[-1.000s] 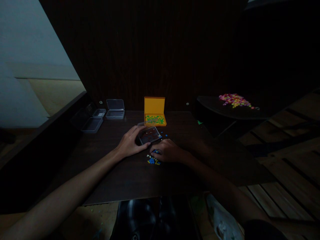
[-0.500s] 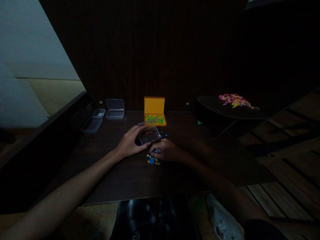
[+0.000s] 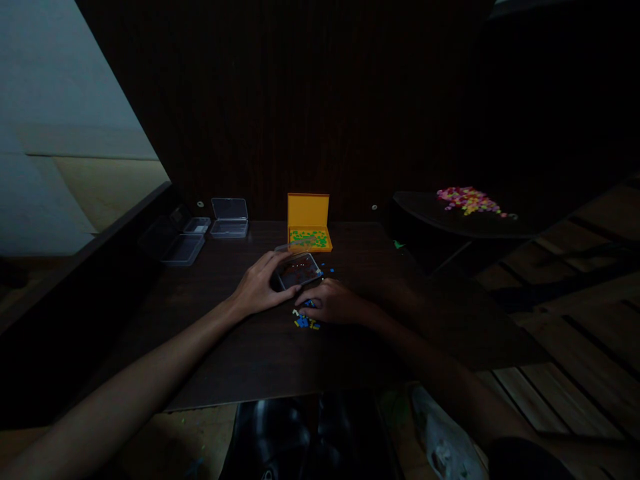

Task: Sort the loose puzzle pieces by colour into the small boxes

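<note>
The scene is very dark. My left hand (image 3: 260, 288) curls around the near left side of a small clear plastic box (image 3: 299, 271) on the dark wooden table (image 3: 250, 353); the box holds small dark red pieces. My right hand (image 3: 334, 301) lies just right of it, fingers bent down over a little heap of blue and yellow pieces (image 3: 305, 320), pinching among them. What its fingertips hold is too small to make out. A few more blue pieces (image 3: 327, 270) lie right of the box.
An open yellow box (image 3: 309, 227) with green pieces stands behind the clear box. Several open clear boxes (image 3: 210, 227) sit at the table's far left. A dark side surface at right carries a heap of pink and yellow pieces (image 3: 467, 200). A wooden slatted floor lies right.
My right hand's fingers shifted slightly among the blue pieces. My left hand and the clear box stayed put.
</note>
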`<action>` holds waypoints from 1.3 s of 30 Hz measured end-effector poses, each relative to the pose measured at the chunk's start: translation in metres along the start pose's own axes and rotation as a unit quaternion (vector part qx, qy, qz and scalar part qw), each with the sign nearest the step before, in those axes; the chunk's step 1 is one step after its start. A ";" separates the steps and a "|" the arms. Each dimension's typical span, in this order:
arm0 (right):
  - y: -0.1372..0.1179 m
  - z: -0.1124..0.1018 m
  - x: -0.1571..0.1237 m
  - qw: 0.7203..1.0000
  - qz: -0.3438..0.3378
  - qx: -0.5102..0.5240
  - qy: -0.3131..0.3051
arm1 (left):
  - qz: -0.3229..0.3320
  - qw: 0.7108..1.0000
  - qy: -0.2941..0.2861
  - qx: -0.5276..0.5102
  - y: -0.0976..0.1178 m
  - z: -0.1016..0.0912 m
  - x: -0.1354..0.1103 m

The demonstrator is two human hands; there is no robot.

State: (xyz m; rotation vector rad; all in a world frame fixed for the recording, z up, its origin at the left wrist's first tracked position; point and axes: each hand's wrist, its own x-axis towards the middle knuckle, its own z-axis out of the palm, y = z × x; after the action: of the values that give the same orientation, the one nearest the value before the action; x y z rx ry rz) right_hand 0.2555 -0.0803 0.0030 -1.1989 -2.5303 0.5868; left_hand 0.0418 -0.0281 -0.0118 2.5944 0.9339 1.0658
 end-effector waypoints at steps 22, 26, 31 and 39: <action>-0.001 0.001 -0.002 0.999 0.008 -0.031 0.015 | -0.006 1.000 -0.005 -0.008 0.000 0.000 0.000; -0.001 0.001 -0.003 0.999 0.014 -0.038 0.028 | -0.011 1.000 -0.005 -0.008 0.000 0.000 0.000; -0.001 0.003 0.000 1.000 -0.006 -0.024 0.018 | -0.008 1.000 -0.008 -0.011 0.000 0.000 0.000; -0.002 0.006 0.000 0.999 -0.022 -0.022 0.034 | -0.003 1.000 -0.008 -0.014 -0.001 0.000 0.000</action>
State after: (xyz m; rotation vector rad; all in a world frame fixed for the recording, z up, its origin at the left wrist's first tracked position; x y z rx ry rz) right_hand 0.2517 -0.0826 -0.0016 -1.1542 -2.5176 0.4729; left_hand 0.0416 -0.0280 -0.0126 2.5721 0.9154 1.0476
